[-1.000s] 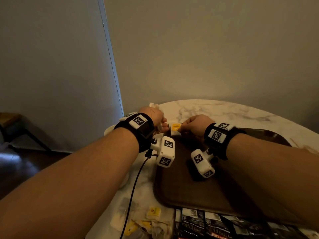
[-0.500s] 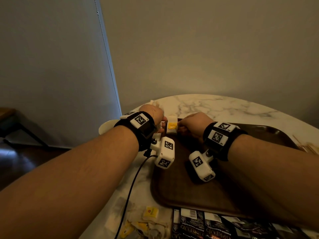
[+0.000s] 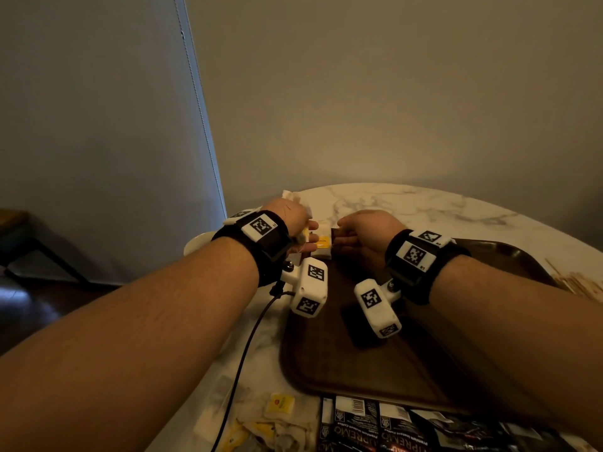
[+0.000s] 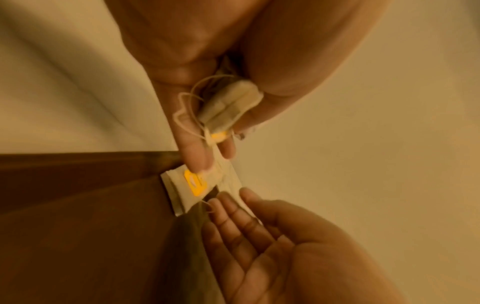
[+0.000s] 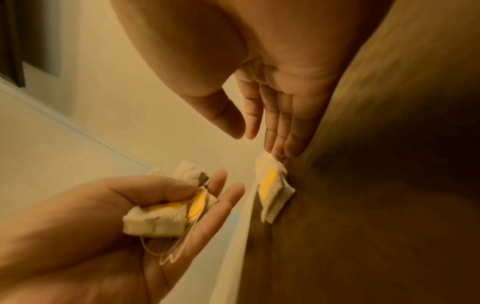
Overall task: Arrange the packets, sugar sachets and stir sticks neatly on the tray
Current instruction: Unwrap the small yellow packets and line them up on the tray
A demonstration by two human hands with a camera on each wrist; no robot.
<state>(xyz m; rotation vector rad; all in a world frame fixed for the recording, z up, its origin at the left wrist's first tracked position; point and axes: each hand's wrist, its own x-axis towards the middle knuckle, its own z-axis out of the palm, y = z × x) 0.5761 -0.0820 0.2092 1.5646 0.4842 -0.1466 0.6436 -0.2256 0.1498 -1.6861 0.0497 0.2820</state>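
A pale sachet with a yellow label (image 3: 321, 247) (image 4: 197, 185) (image 5: 272, 185) lies on the far left corner of the dark brown tray (image 3: 326, 353). My left hand (image 3: 300, 230) (image 5: 207, 197) holds several more stringed sachets (image 4: 228, 105) (image 5: 166, 216) under its thumb, and its index fingertip touches the sachet on the tray. My right hand (image 3: 346, 236) (image 5: 259, 131) is flat with straight fingers, its fingertips (image 4: 226, 203) against that sachet's other edge. Black coffee packets (image 3: 375, 425) lie along the tray's near edge. Wooden stir sticks (image 3: 577, 285) lie at the right.
The tray sits on a round marble table (image 3: 408, 203). Loose yellow-labelled sachets (image 3: 280, 404) are heaped at the near left. A black cable (image 3: 248, 347) runs from my left wrist over the table. A white dish (image 3: 195, 246) shows beyond the left wrist. The wall stands close behind.
The yellow-labelled sachet has gone from between my two hands down onto the tray's far left corner. My right fingers have straightened against it. Both hands stay at that corner.
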